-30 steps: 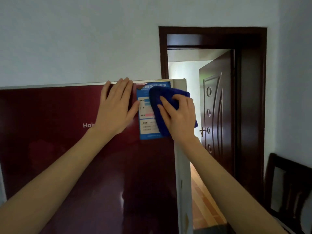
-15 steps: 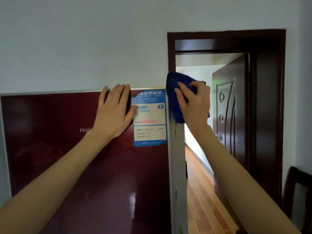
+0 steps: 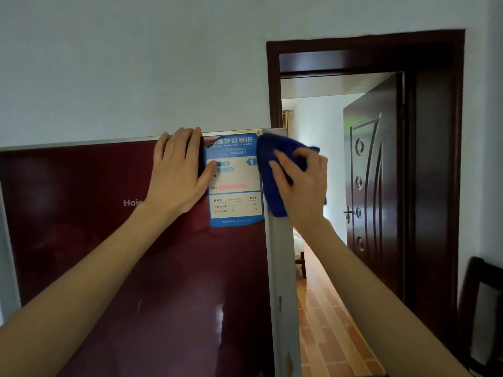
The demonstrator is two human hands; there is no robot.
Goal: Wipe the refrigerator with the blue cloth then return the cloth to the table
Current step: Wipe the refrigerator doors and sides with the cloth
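A dark red refrigerator (image 3: 109,254) with a grey side panel fills the lower left. A blue energy label (image 3: 234,183) is stuck at its top right corner. My left hand (image 3: 177,172) lies flat and open on the door, fingertips at the top edge, thumb touching the label. My right hand (image 3: 302,186) presses the blue cloth (image 3: 272,164) against the refrigerator's upper right edge, where front meets side. The cloth wraps round that corner and reaches the top. No table is in view.
A dark wooden door (image 3: 373,186) stands open in its frame (image 3: 435,131) on the right, showing a hallway with a wood-pattern floor (image 3: 326,322). A dark chair (image 3: 481,308) sits at the far right edge. A pale wall rises above the refrigerator.
My right hand has moved the cloth from the label across to the right corner, up over the top edge, then down a little along the corner. My left hand has stayed flat on the door.
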